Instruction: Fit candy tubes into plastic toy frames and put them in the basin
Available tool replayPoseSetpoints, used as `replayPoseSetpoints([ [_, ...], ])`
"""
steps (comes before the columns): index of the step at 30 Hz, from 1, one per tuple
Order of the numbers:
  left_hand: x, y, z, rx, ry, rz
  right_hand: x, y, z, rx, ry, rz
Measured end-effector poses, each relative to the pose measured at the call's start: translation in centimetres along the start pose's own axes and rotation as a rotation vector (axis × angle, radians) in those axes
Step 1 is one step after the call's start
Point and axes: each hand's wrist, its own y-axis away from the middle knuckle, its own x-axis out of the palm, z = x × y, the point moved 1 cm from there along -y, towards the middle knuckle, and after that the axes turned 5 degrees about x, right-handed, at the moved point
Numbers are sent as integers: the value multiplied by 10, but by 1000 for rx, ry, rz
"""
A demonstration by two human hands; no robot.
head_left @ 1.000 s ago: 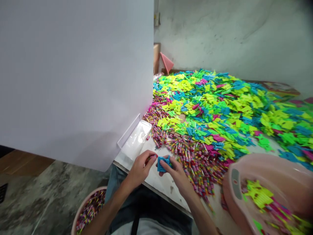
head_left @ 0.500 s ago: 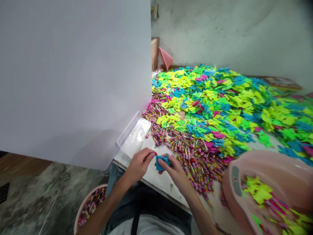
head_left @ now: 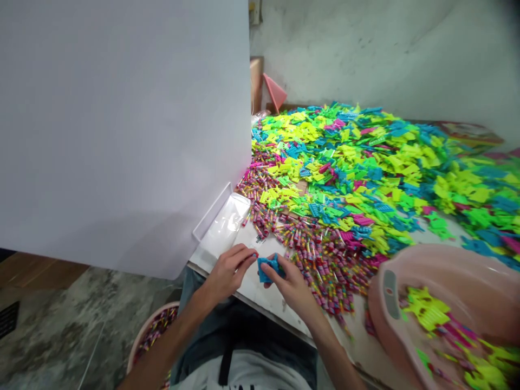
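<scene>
My right hand (head_left: 286, 279) grips a small blue plastic piece (head_left: 268, 268) above the table's front edge, its thumb across the front. Just left of it, my left hand (head_left: 231, 271) is pinched, with a tiny red tip (head_left: 255, 255) showing at the fingertips; the rest of that item is hidden. A small gap separates the red tip from the blue piece. Behind my hands lies a heap of small multicoloured sticks (head_left: 312, 254), and farther back a large pile of yellow, green, blue and pink plastic pieces (head_left: 365, 157).
A pink basin (head_left: 382, 325) with yellow and pink pieces stands at the right. Clear plastic bags (head_left: 229, 216) lie left of the sticks. A large white panel (head_left: 122, 135) fills the left. Below, a pink tub (head_left: 132, 355) of sticks stands on the floor.
My left hand has shifted slightly left, and the red tip is a little farther from the blue piece. The blue piece is slightly turned in my right hand.
</scene>
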Motion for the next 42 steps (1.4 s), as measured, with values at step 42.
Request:
replayPoseSetpoints([
  [42,15,25,16,171,-622,141,27,1,-26,122,-173,-94],
])
